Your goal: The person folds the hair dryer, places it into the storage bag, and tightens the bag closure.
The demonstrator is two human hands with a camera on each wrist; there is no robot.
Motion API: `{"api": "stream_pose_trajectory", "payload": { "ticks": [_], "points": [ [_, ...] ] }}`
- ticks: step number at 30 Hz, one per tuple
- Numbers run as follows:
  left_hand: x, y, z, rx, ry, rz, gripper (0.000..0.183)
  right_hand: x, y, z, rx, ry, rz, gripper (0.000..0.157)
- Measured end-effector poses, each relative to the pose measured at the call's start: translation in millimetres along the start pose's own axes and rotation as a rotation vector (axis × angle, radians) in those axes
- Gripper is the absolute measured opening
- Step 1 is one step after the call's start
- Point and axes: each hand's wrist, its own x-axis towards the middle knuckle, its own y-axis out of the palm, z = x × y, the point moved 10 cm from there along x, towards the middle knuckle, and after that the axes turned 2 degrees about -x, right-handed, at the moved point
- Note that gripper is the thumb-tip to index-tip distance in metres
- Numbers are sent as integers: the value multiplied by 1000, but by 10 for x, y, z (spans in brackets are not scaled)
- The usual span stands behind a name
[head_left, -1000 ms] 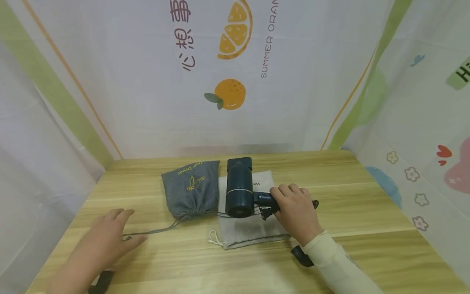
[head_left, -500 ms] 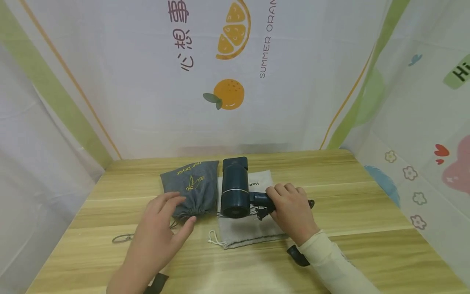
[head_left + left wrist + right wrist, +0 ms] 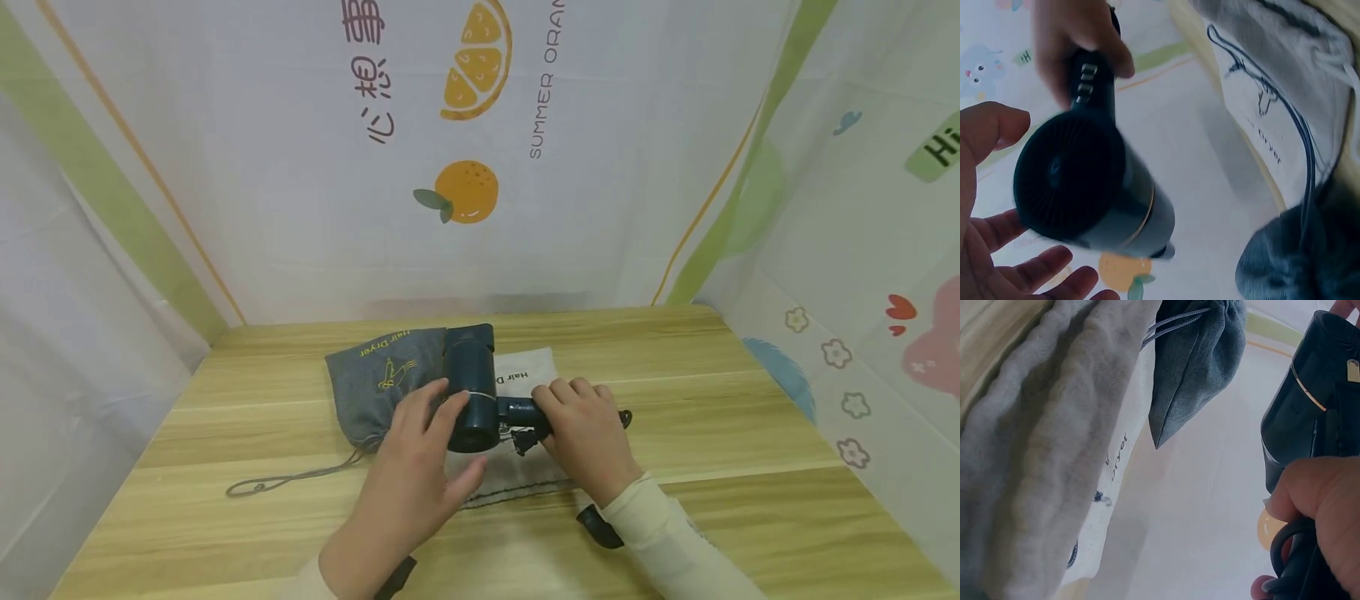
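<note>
My right hand [image 3: 588, 429] grips the handle of a dark blue hair dryer [image 3: 471, 362], raised above the table with its body pointing away. A black plug [image 3: 525, 440] hangs below the handle, and a looped cord [image 3: 1285, 550] is bunched against it in the right wrist view. My left hand [image 3: 412, 467] is beside the dryer's rear end, thumb and fingers spread around it. In the left wrist view the dryer's round vented back [image 3: 1066, 175] faces the camera, between the thumb and the other fingers. Whether those fingers touch it, I cannot tell.
A grey-blue drawstring pouch [image 3: 367, 383] printed "Hair Dryer" lies left of the dryer, its cord loop [image 3: 255, 486] stretching left. Underneath the dryer a pale drawstring bag [image 3: 536, 362] lies flat on the wooden table [image 3: 750, 433]. Printed white curtains [image 3: 600, 208] enclose the back and sides.
My left hand has moved right, from the table's left side past the pouch to the dryer. The right hand has shifted the dryer slightly left, so it now overlaps the pouch's edge.
</note>
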Motion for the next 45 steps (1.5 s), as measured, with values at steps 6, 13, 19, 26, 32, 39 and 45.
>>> {"api": "stream_pose_trajectory", "payload": {
  "ticks": [6, 13, 19, 26, 32, 39, 45],
  "points": [
    [74, 68, -96, 26, 40, -32, 66, 8, -42, 11, 6, 3, -21, 41],
    [122, 95, -108, 42, 57, -88, 68, 12, -86, 31, 10, -5, -51, 40],
    [114, 106, -65, 6, 47, -138, 69, 20, -99, 78, 8, -20, -54, 41],
    [115, 151, -40, 34, 37, -107, 71, 23, -108, 125, 1, -38, -46, 45],
    [110, 205, -54, 129, 59, -28, 76, 16, -108, 160, -8, -57, -46, 45],
    [96, 205, -65, 150, 64, -27, 78, 23, -117, 175, -21, -62, -47, 41],
    [85, 189, -88, 156, 81, -52, 77, 29, -102, 191, -24, -44, -34, 39]
  ]
}}
